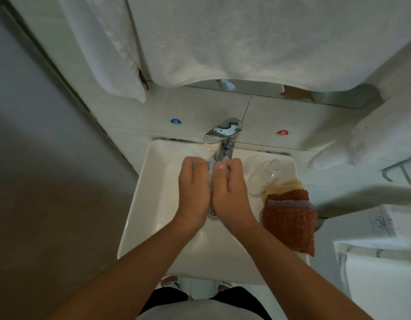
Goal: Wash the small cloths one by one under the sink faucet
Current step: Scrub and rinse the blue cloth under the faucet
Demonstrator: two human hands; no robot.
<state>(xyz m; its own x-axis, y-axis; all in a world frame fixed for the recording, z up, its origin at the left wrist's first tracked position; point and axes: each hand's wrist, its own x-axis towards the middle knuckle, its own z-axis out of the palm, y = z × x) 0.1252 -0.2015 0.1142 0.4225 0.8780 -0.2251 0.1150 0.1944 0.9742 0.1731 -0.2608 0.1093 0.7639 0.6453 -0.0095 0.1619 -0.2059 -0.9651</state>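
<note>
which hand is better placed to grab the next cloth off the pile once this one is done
Right, probably. The pile of cloths sits on the sink's right rim, just beside the right hand. The left hand would have to cross over. Both now grip the grey cloth.

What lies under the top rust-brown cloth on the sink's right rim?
Under the rust-brown cloth show edges of a grey cloth, another rust cloth and a yellow cloth. Anything lower is covered.
</note>
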